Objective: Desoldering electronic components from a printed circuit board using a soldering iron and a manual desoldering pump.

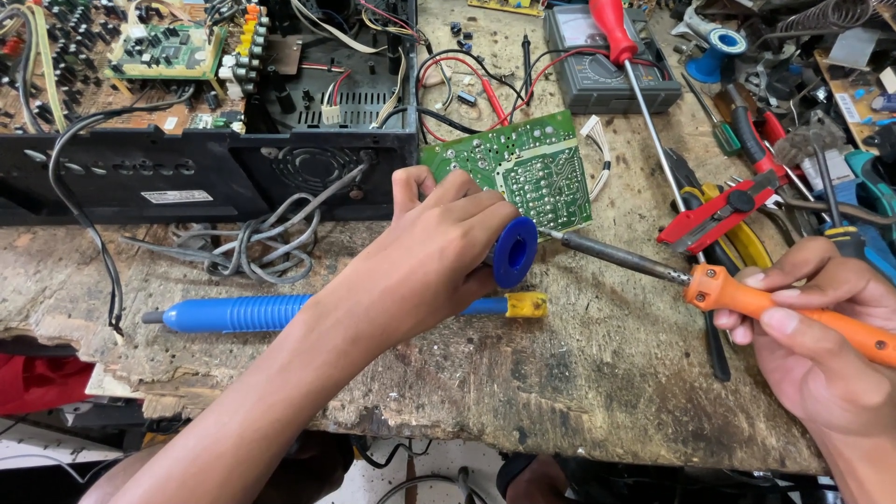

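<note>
Green circuit board [523, 168], solder side up, lying on the worn wooden workbench [523, 392] toward its far edge, just in front of the opened black chassis [205, 159]. A bundle of white wires [599, 149] hangs off the board's right edge. The left hand [439, 247] is closed around a blue solder spool [514, 252] held at the board's near edge, fingers curled over the spool and resting against the board. The right hand [821, 327], near the bench's right edge, grips the orange handle of a soldering iron [691, 280], thumb and fingers wrapped round it; the dark metal shaft runs leftward, its tip meeting the board's near right corner beside the spool. Under the left forearm, parallel to the near edge, lies a blue desoldering pump [243, 313] with a yellow end. A coil of grey cable [261, 243] sits left of the hand, against the chassis. Behind the board: a grey multimeter [607, 75] with red and black leads, and a long red-handled screwdriver [625, 65]. At the right edge: a red utility knife [719, 213] and yellow-handled pliers [742, 238].
</note>
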